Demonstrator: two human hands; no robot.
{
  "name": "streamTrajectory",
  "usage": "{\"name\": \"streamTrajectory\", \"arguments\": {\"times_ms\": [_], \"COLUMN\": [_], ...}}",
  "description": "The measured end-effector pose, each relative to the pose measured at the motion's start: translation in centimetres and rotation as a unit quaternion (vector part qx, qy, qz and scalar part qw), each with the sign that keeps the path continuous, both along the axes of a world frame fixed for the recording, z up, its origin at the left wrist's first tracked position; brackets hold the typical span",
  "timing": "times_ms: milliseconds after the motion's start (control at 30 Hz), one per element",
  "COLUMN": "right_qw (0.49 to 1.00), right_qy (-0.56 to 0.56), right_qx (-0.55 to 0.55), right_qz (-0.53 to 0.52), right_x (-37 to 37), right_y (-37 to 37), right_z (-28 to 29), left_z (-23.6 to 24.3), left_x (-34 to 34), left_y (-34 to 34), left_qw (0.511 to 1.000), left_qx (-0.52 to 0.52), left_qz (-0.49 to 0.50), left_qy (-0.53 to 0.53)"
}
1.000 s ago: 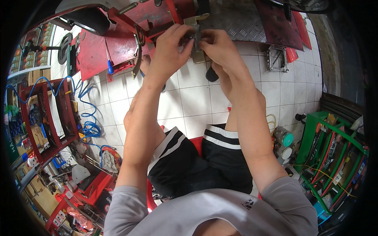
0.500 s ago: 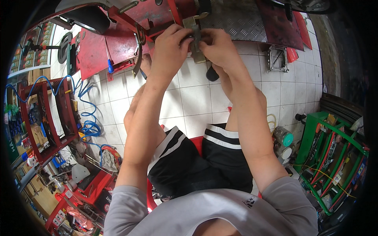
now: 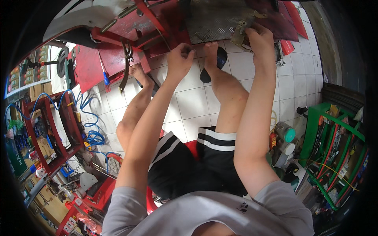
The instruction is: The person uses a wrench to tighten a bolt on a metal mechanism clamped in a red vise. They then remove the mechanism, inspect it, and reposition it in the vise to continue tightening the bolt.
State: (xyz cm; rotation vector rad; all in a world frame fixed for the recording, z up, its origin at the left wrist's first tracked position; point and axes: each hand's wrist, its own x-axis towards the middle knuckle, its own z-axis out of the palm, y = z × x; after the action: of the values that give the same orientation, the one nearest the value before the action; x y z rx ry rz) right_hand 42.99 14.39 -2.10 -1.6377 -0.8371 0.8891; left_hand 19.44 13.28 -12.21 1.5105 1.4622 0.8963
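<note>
right hand (image 3: 260,41) holds metal bracket (image 3: 238,38), fingers closed on it; bracket overlaps near edge of tread plate (image 3: 210,25) in view. left hand (image 3: 180,62) well apart, fingers curled, can't tell if gripping anything. blue-handled screwdriver (image 3: 106,78) on red platform (image 3: 87,65).

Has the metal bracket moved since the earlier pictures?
Yes: the metal bracket has moved right, from the left end of the tread plate toward its right end.
</note>
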Motion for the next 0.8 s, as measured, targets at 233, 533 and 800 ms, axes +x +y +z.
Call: {"name": "streamTrajectory", "arguments": {"times_ms": [233,533,800], "right_qw": [0.997,0.992,0.952], "right_qy": [-0.005,-0.050,-0.022], "right_qx": [-0.002,-0.036,-0.117], "right_qz": [0.072,0.113,0.282], "right_x": [-0.8,-0.2,-4.5], "right_y": [0.3,0.3,0.2], "right_z": [1.0,0.4,1.4], "left_z": [-15.4,-6.8,10.2], "left_x": [0.0,3.0,0.0], "left_y": [10.3,10.4,1.2], "left_qw": [0.965,0.958,0.990], "left_qx": [-0.024,-0.240,-0.063], "left_qz": [0.015,-0.065,-0.092], "left_qy": [0.262,-0.146,-0.086]}}
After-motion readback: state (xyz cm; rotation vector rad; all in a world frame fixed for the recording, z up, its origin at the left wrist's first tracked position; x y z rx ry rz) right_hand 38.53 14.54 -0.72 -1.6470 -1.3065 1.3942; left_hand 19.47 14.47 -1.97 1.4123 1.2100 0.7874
